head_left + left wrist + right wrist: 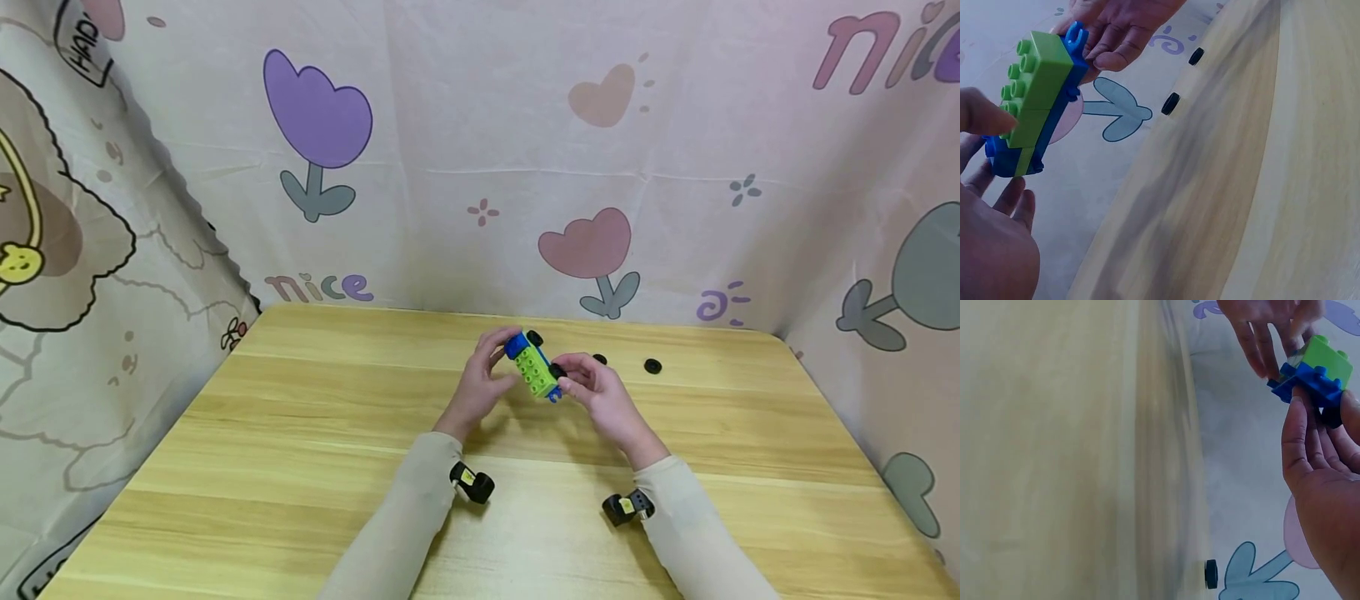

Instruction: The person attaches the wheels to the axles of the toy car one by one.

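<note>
A small toy car (pixel 534 372) of green studded blocks on a blue base is held tilted above the table. My right hand (pixel 603 400) grips its hooked end, thumb and fingers around the base near a black wheel (pixel 557 372). At the opposite, blue end, my left hand (pixel 483 385) has its fingers extended along the car, with the thumb spread away from it. Another black wheel (pixel 535 338) is on the side facing right. In the left wrist view, no wheels show on the visible side of the blue base (pixel 1054 125).
Two loose black wheels lie toward the back of the wooden table (pixel 300 467): one wheel (pixel 652 366) right of my right hand, the other wheel (pixel 600 359) partly hidden behind it. A printed cloth (pixel 450 125) hangs behind the table and along both sides.
</note>
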Motion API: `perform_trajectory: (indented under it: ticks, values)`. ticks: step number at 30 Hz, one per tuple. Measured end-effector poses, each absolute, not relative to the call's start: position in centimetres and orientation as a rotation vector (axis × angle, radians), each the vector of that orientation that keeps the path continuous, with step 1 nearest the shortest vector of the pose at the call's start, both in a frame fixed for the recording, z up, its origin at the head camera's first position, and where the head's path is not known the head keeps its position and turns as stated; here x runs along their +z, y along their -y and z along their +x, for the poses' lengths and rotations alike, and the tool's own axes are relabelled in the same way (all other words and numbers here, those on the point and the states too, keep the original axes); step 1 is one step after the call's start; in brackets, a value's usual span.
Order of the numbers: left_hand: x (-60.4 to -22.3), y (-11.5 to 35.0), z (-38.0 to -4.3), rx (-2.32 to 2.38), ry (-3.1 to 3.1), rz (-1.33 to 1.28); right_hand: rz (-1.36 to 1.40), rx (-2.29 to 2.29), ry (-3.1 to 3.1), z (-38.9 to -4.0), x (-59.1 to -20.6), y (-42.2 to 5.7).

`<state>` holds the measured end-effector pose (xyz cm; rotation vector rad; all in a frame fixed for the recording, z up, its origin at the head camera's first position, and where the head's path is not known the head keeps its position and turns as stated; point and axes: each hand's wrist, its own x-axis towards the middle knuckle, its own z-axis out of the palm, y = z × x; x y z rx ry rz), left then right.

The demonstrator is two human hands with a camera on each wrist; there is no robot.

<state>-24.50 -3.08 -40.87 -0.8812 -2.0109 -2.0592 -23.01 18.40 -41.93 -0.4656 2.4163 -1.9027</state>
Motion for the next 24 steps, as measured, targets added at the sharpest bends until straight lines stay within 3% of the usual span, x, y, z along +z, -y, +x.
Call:
perform_trajectory:
  ticks: [16,24]
  values:
    - [-40.7,3.2,-24.5,-1.781,2.244,-0.88,-0.483,-1.964,-2.327,-23.0,-42.0,-18.6]
    - [-43.9,3.1,-26.5,-1.746,2.296,-0.835,-0.435,-2.069,-2.256,-23.2,-42.2,-18.7]
